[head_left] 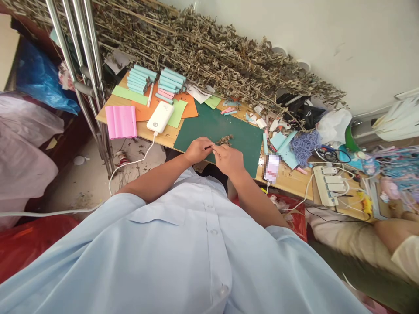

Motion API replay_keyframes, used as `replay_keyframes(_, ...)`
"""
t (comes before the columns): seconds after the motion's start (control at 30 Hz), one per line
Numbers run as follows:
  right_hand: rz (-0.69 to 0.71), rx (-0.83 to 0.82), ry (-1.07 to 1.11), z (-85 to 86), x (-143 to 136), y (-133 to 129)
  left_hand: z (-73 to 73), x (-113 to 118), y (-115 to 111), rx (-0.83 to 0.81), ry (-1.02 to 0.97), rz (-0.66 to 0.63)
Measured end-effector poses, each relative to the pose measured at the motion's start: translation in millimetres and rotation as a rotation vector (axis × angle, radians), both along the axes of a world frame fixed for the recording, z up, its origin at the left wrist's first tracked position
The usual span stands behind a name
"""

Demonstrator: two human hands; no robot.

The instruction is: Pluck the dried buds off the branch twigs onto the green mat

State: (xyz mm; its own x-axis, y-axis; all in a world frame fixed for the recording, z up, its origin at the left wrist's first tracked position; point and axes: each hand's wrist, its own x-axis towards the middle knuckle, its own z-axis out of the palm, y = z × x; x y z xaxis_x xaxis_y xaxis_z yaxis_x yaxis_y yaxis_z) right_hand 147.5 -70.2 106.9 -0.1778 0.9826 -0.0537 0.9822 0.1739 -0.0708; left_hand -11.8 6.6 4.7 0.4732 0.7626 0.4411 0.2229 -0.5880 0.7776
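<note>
Over the front edge of a dark green mat (209,126), my left hand (199,150) and my right hand (228,159) meet at the fingertips. Both are closed in a pinch. Whatever lies between the fingers is too small to make out. Just beyond my right hand, a small heap of crumbled dried plant (225,139) rests on the mat. Short pink and blue paper rolls (229,110) lie at the mat's far edge.
Bundles of dried stalks (196,48) line the wall side. Left are stacked blue rolls (137,79), pink paper (121,122) and a corded white power bank (160,117). Right are a phone (271,168), purple yarn (305,146) and a power strip (327,185). Crutches (88,83) stand left; another person's arm (397,233) is at right.
</note>
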Motion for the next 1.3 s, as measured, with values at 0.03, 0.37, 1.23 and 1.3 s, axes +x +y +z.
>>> replay_keyframes(0.03, -0.003, -0.001, 0.0, 0.5, 0, 1, 0.3, 0, 0, 0.0, 0.0, -0.003)
replay_keyframes(0.37, -0.002, 0.086, 0.243, -0.6, 17, 2, -1.8, 1, 0, -0.026, 0.016, 0.036)
replay_keyframes(1.23, -0.023, 0.031, 0.117, -6.0, -1, 0, -9.4, 5, -3, -0.03, 0.048, 0.148)
replay_keyframes(1.3, -0.024, 0.029, 0.128, -5.0, 0, 3, -9.4, 5, -3, -0.026, 0.039, 0.147)
